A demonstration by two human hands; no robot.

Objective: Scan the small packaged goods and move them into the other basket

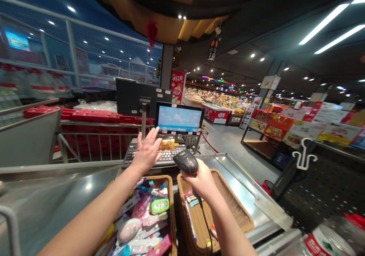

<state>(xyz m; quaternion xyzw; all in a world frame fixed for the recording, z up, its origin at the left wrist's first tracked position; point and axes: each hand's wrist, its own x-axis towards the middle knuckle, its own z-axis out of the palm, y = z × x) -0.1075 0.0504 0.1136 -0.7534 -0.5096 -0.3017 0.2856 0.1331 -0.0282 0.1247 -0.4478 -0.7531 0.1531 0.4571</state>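
My right hand (pixel 202 178) is wrapped round the handle of a black barcode scanner (pixel 186 161), whose cord hangs down over the right wicker basket (pixel 228 199). A few small packets lie in that basket. My left hand (pixel 147 151) is raised over the keyboard (pixel 168 155), fingers stretched out and holding nothing. Just beyond it, an orange-yellow packet (pixel 167 145) lies on the keys. Behind stands a lit screen (pixel 180 118). Below my left forearm, the left wicker basket (pixel 171 214) is heaped with small packaged goods, among them a green pack (pixel 160 206).
A second monitor (pixel 134 96) shows its dark back on the left. Metal counter surfaces (pixel 82 187) extend to both sides. At right stand a black perforated panel (pixel 327 187) with a white hook (pixel 304 155) and stacked boxes (pixel 302 130). A metal railing (pixel 97 145) runs behind the counter.
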